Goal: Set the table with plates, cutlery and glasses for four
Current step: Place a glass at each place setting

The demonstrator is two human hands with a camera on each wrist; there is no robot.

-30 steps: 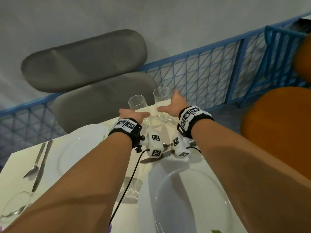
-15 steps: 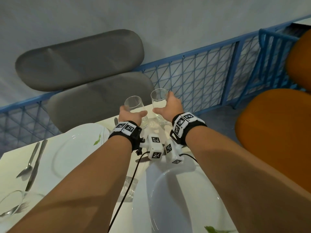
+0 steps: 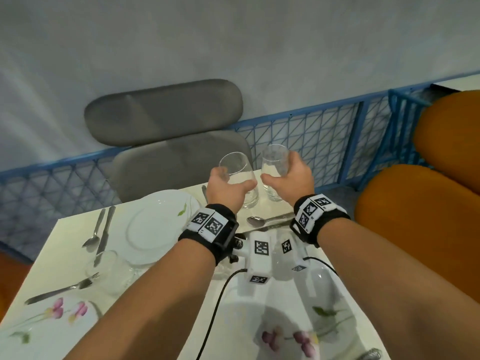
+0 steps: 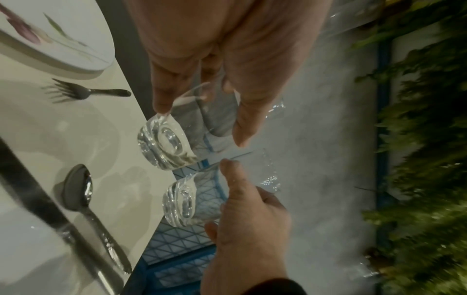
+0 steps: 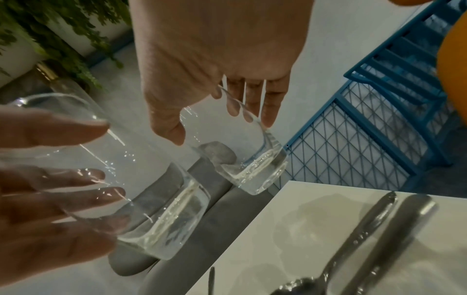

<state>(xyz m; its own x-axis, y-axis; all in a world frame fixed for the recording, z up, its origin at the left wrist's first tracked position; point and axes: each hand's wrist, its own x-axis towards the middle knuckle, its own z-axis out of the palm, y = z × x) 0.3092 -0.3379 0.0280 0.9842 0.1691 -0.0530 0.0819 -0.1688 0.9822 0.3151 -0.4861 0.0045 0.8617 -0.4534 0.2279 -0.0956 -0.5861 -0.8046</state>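
Observation:
Two clear tumblers are held just above the far corner of the white table (image 3: 75, 255). My left hand (image 3: 226, 188) grips the left glass (image 3: 237, 172), which is tilted. My right hand (image 3: 291, 180) grips the right glass (image 3: 274, 165). In the left wrist view my left hand (image 4: 202, 119) wraps the left glass (image 4: 164, 143), with the right glass (image 4: 182, 203) below it. In the right wrist view my right hand (image 5: 222, 123) holds the right glass (image 5: 252, 171) beside the left glass (image 5: 164, 219). Both thick bases hang clear of the tabletop.
A plate (image 3: 161, 224) lies far left, a flowered plate (image 3: 285, 320) near me, another plate (image 3: 52, 320) at the left. A spoon (image 3: 262, 220) and knife lie under my wrists, a fork (image 3: 65, 289) and glass (image 3: 109, 266) left. A grey chair (image 3: 181, 157), orange chair (image 3: 415, 216) and blue fence (image 3: 311, 141) surround the table.
Both hands have closed round the two glasses that stood on the far corner and raised them off the table, the left one tilting.

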